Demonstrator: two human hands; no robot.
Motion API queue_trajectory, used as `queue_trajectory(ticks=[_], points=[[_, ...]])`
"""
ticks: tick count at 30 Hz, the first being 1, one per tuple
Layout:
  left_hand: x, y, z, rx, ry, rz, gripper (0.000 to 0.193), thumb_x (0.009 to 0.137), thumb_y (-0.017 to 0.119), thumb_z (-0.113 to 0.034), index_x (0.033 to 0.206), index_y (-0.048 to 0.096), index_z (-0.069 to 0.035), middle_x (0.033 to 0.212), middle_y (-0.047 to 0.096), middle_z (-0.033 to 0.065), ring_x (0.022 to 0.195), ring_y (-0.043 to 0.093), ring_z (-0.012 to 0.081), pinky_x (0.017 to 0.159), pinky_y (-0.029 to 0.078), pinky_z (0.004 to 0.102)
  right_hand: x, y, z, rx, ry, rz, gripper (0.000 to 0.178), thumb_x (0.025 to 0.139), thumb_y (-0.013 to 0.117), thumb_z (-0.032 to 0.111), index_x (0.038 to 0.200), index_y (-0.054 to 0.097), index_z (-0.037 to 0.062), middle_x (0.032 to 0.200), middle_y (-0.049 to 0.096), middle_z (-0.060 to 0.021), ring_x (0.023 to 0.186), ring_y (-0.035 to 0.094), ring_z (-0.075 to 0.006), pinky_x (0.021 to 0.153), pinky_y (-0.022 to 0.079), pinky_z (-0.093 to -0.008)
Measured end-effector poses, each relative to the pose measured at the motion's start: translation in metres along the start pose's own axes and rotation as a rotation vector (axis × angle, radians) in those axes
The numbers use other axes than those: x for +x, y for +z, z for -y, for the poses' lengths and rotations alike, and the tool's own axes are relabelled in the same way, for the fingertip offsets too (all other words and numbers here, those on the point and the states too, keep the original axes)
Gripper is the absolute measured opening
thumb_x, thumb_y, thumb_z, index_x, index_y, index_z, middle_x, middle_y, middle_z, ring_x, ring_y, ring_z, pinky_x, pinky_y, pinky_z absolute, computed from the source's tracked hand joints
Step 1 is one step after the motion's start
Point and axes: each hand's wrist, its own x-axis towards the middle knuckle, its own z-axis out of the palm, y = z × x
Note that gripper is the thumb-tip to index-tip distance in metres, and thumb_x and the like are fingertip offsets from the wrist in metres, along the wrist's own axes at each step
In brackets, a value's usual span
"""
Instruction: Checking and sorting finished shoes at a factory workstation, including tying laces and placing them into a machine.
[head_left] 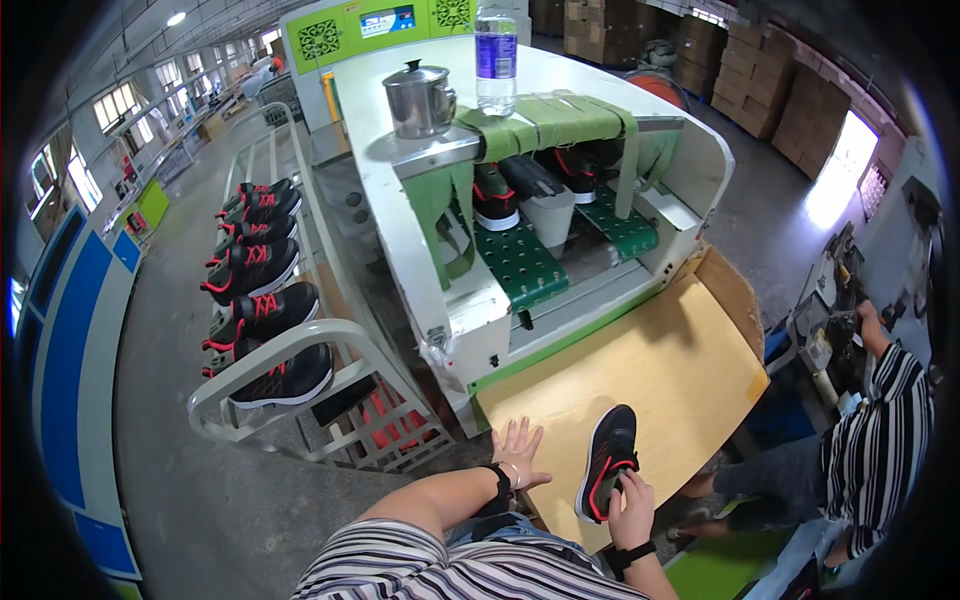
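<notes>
A black sneaker (612,450) with red trim and a white sole edge lies on a light wooden board (690,370), toe pointing away from me. My right hand (632,514) is at its heel end, the fingers closed on the collar around the shoe opening. Over the board's near left edge, my left hand (518,454) is spread flat with nothing in it. Beyond the board stands a white and green machine (480,330). On its perforated green belts (515,262) sit more black and red sneakers (495,197), partly hidden under green cloth strips (560,128).
To the left, a metal rack (262,345) carries several black sneakers (268,268). A lidded steel pot (418,100) and a clear bottle (496,62) stand on the machine. At right, another person in a striped shirt (880,450) stands beside equipment. Cartons (760,80) are stacked far back.
</notes>
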Motion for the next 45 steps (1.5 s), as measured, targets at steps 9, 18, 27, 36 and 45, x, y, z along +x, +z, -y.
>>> queue_trajectory(ticks=[9, 18, 27, 36, 45], points=[[0.006, 0.005, -0.001, 0.049, -0.001, -0.004, 0.12, 0.079, 0.058, -0.08, 0.165, 0.001, -0.019, 0.169, -0.01, 0.0202, 0.154, -0.013, 0.0442, 0.116, -0.004, 0.0716, 0.006, 0.017, 0.003, 0.054, 0.023, -0.038, 0.04, 0.086, 0.068, 0.011, 0.121, 0.061, -0.0072, 0.133, 0.056, -0.0258, 0.118, 0.053, -0.0441, 0.102, 0.044, -0.0496], [-0.002, 0.01, 0.001, 0.089, -0.021, 0.03, 0.117, 0.082, 0.054, -0.081, 0.164, 0.0, -0.019, 0.169, -0.012, 0.0202, 0.154, -0.012, 0.0445, 0.116, -0.003, 0.072, -0.012, 0.0, -0.006, 0.223, 0.229, 0.04, 0.071, 0.08, 0.079, 0.018, 0.139, 0.046, -0.0029, 0.139, 0.05, -0.0264, 0.127, 0.052, -0.0419, 0.107, 0.045, -0.0424], [0.019, -0.013, -0.027, -0.881, 0.295, -0.148, 0.111, 0.087, 0.069, -0.06, 0.16, 0.011, -0.001, 0.163, 0.009, 0.0334, 0.153, 0.009, 0.0474, 0.124, 0.016, 0.0506, 0.038, 0.069, -0.016, 0.679, 0.353, 0.163, 0.088, 0.076, 0.074, 0.015, 0.15, 0.031, -0.0041, 0.132, 0.056, -0.0293, 0.126, 0.057, -0.0394, 0.107, 0.045, -0.042], [0.001, -0.023, -0.016, -0.83, 0.176, -0.41, 0.104, 0.071, 0.083, -0.014, 0.153, 0.02, 0.002, 0.148, 0.034, 0.0278, 0.138, 0.039, 0.0386, 0.117, 0.033, 0.0424, 0.026, 0.113, -0.015, 0.753, 0.016, 0.722, 0.077, 0.088, 0.074, 0.025, 0.152, 0.036, 0.0029, 0.135, 0.06, -0.0257, 0.124, 0.06, -0.0355, 0.106, 0.046, -0.04], [0.021, -0.04, -0.016, -1.165, 0.03, -0.348, 0.091, 0.07, 0.068, 0.002, 0.151, 0.026, 0.001, 0.136, 0.048, 0.0239, 0.129, 0.049, 0.037, 0.113, 0.036, 0.0394, 0.099, 0.048, -0.013, 0.253, 0.014, 0.465, 0.039, 0.09, 0.064, 0.018, 0.126, 0.063, 0.0017, 0.123, 0.066, -0.0227, 0.117, 0.061, -0.0388, 0.101, 0.049, -0.0433]])
